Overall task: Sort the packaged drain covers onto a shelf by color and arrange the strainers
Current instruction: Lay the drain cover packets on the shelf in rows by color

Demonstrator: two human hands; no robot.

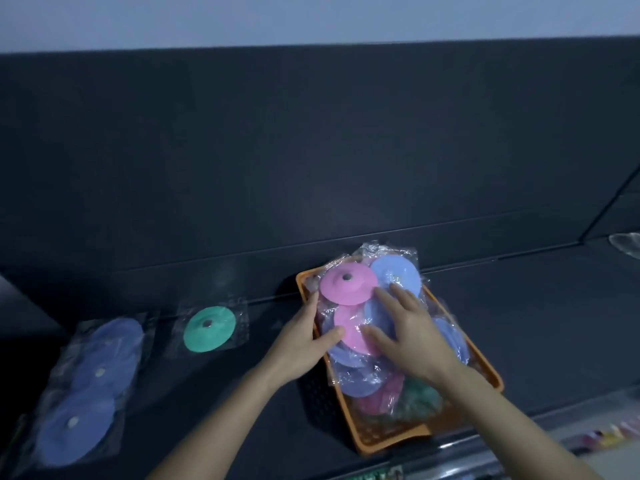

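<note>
An orange basket (483,367) on the dark shelf holds several packaged drain covers in pink, blue and green. My left hand (304,341) lies at the basket's left rim, thumb pressing on a pink cover (353,336). My right hand (407,329) rests flat on the pile, fingers spread over pink and blue packages. Another pink cover (346,287) and a blue cover (398,271) sit at the basket's far end. On the shelf to the left lie a single green cover (209,329) and a row of blue covers (93,386).
The dark shelf (519,323) has a tall dark back panel. A clear plastic item (627,244) sits at the far right edge. A lower shelf with small colourful goods (606,434) shows at the bottom right.
</note>
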